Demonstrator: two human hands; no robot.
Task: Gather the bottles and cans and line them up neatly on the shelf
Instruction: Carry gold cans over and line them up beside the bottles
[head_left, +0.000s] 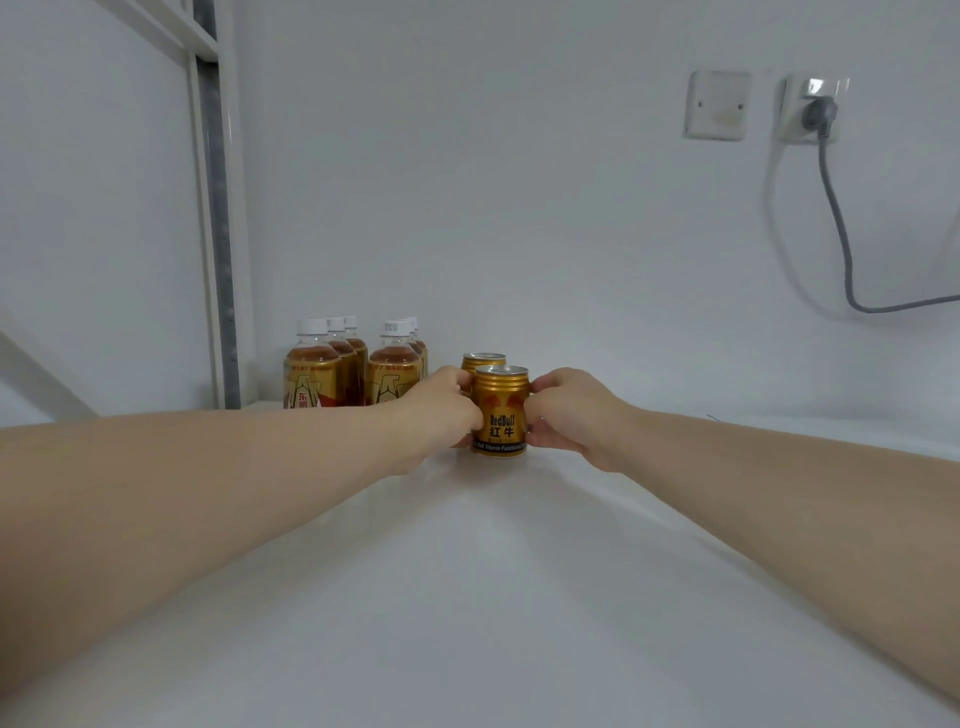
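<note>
A gold Red Bull can (500, 411) stands upright on the white shelf (467, 571). My left hand (434, 415) grips its left side and my right hand (574, 415) grips its right side. Directly behind it stands a second gold can (483, 361), mostly hidden. To the left, by the back wall, several bottles of amber drink with white caps stand in two rows, the left row (311, 369) and the right row (393, 371). My left forearm covers the bottles' lower parts.
A white wall closes the back of the shelf. At the upper right are a blank wall plate (717, 105) and a socket (811, 109) with a grey cable (844, 244) hanging down and running right. A metal upright (215, 208) stands at the left corner.
</note>
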